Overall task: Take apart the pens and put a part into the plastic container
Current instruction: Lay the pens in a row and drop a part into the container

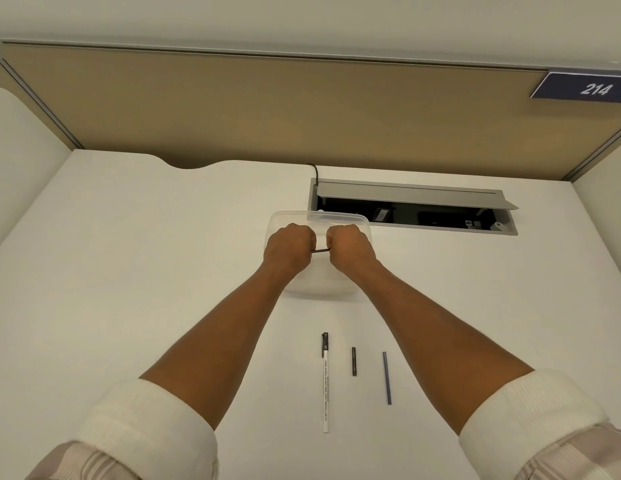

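Above the plastic container [350, 220], both hands, left [289, 249] and right [350, 248], grip a dark pen part [321, 251]; next, probably pulling apart.

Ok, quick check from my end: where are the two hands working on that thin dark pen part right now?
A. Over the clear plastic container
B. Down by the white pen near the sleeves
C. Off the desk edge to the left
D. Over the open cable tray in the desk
A: both fists, left hand and right hand, grip the thin dark pen part directly above the clear plastic container.
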`<state>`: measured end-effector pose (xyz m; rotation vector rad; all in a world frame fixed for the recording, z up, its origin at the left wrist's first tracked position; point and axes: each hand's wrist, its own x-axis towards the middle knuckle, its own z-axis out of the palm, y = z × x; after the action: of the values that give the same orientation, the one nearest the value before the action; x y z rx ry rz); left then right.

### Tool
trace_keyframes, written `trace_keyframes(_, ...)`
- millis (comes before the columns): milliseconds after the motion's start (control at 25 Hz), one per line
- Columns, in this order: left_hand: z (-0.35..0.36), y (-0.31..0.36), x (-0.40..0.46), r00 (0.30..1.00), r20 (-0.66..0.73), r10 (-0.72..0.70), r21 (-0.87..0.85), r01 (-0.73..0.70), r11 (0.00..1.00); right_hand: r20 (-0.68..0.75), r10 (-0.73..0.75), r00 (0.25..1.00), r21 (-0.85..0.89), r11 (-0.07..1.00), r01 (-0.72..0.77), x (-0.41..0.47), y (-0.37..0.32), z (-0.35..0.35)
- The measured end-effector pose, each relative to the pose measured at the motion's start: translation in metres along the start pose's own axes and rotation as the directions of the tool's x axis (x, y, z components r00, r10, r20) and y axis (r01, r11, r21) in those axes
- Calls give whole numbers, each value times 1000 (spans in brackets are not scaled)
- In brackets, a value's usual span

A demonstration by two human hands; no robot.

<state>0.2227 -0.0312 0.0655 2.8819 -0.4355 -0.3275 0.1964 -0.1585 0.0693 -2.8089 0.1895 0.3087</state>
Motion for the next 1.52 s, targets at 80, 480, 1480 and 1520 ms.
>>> trace_keyframes(80, 4, 0, 3, 1000, 0, -27, 11, 27, 1000, 16, 15, 1000, 17, 1000, -16, 5, 0, 2)
trace_keyframes(480, 17, 0, 12, 997, 43, -57, 46, 55, 997, 87, 52, 995, 53, 997, -56, 17, 5, 16)
trace_keyframes(1480, 18, -2, 13, 997, 45, -64, 28, 63, 998, 88, 48, 995, 50, 997, -53, 19, 10, 23)
trace_keyframes(1520, 16, -1, 12, 997, 38, -63, 30, 62, 998, 86, 46, 995, 38, 998, -50, 17, 10, 20)
